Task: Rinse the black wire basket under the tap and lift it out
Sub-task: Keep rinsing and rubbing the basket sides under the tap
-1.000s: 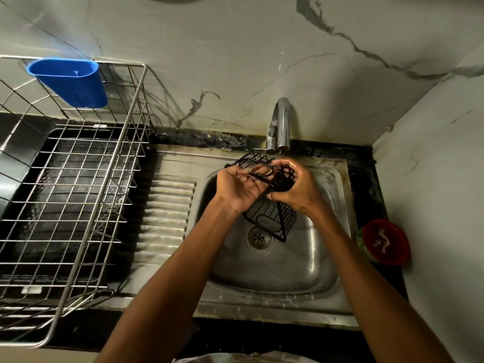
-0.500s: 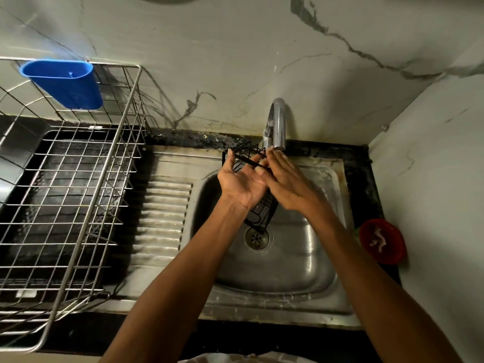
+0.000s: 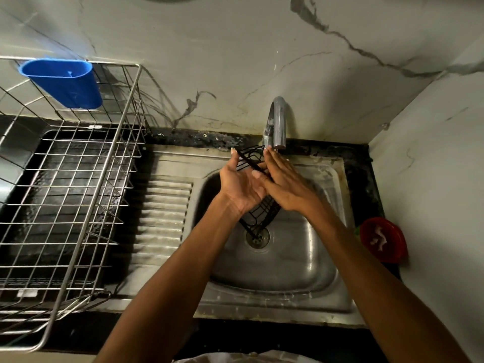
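Note:
The black wire basket (image 3: 259,216) stands on edge over the steel sink (image 3: 301,260), its top corner just under the spout of the chrome tap (image 3: 278,121). My left hand (image 3: 242,186) lies flat against its left side, palm turned right and fingers straight. My right hand (image 3: 286,184) presses flat on its right side, fingertips reaching the spout. The basket is sandwiched between both palms, and most of its middle is hidden by them. Its lower corner hangs above the drain (image 3: 258,235). I cannot make out a water stream.
A steel wire dish rack (image 3: 78,192) stands on the left with a blue plastic holder (image 3: 62,83) hooked on its back rim. The ribbed drainboard (image 3: 165,213) lies between rack and basin. A red bowl (image 3: 381,239) sits on the counter at the right, by the marble wall.
My fingers have straightened from a curled grip to flat palms. The basket has turned up on edge and risen closer to the spout.

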